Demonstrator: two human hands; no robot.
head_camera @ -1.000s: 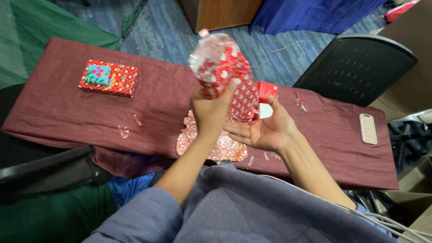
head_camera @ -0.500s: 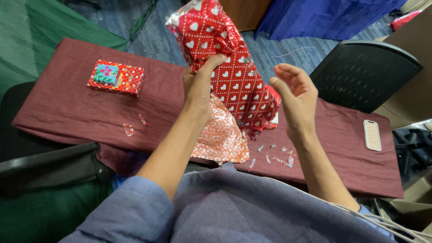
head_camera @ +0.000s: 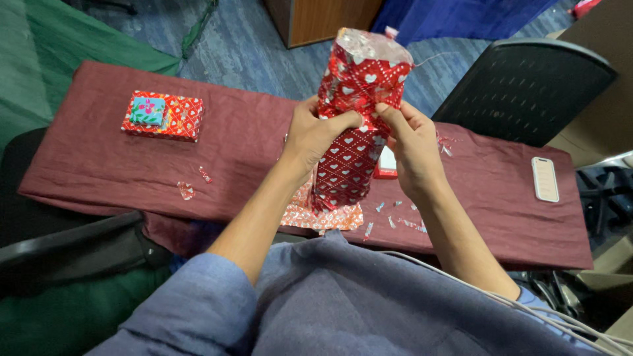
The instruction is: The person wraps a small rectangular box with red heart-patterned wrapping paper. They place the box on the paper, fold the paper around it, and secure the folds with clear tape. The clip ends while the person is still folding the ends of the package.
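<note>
Since half a second ago the parcel (head_camera: 353, 125) has swung from a tilt to nearly upright, and the right hand (head_camera: 412, 142), then open and clear of it, has closed onto it. The parcel is a tall cylinder wrapped in red paper with white hearts, its top end gathered in shiny silver foil. It is held above the near edge of the table (head_camera: 99, 165), which is covered in maroon cloth. The left hand (head_camera: 313, 135) grips the parcel's left side around mid-height, thumb across the front. The right hand holds the right side at the same height, fingers pinching a fold of the paper. Thumbs nearly meet at the front. Below the parcel, a loose sheet (head_camera: 323, 214) of red-and-silver wrap lies at the table's near edge, partly hidden. Small paper scraps (head_camera: 395, 221) lie just right of the sheet; two more scraps (head_camera: 188, 191) lie well to the left. A wrapped box (head_camera: 161, 115), red with a small blue patch on top, sits at the far left of the table, well apart from the hands. A small red box (head_camera: 386, 168) shows behind the right hand, mostly hidden. A phone (head_camera: 544, 178) lies face up at the right end. A black chair (head_camera: 527, 92) stands beyond the table on the right.
</note>
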